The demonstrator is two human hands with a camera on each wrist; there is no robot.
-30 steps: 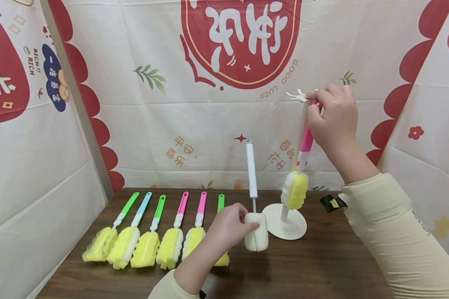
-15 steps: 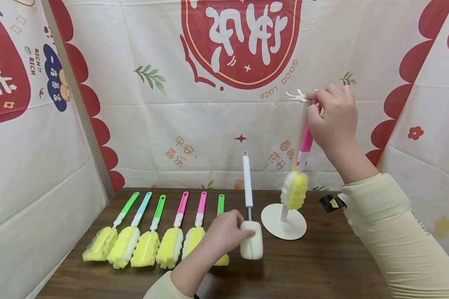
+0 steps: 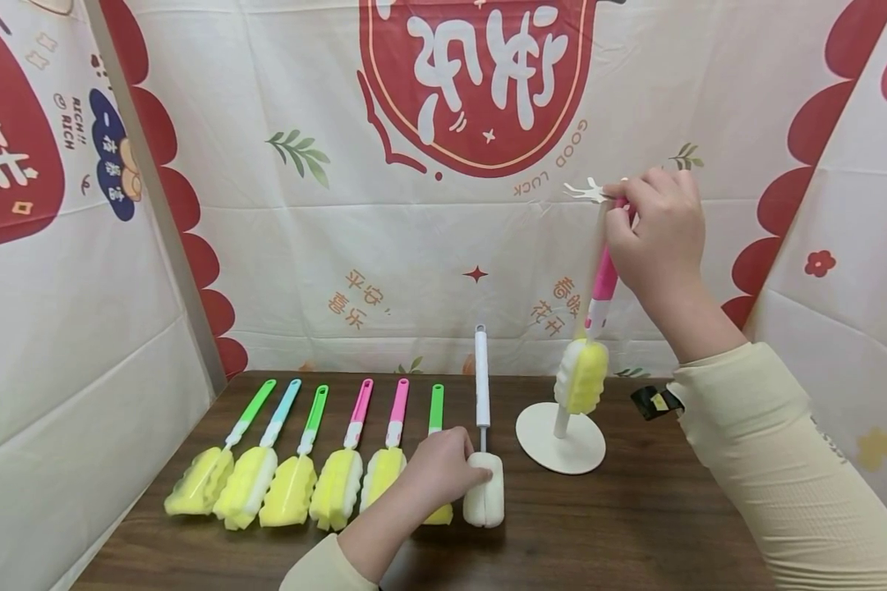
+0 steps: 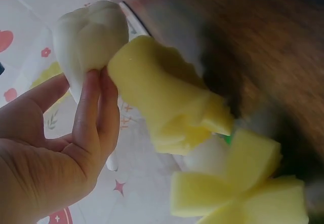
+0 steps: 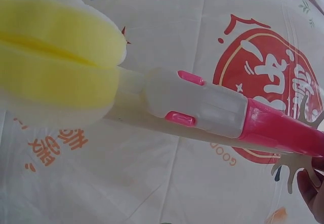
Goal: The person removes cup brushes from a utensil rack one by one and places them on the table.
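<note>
Lowered since a second earlier, the white sponge brush point(image 3: 482, 468) had come down and leftward until its foam head stood on the wooden table point(image 3: 636, 525), just beside the row of yellow sponge brushes point(image 3: 310, 484). The left hand point(image 3: 438, 469) clasped that foam head. The right hand point(image 3: 654, 234) stayed pinching the pink-handled sponge brush point(image 3: 587, 361) at the top of the cream stand point(image 3: 560, 439).
</note>
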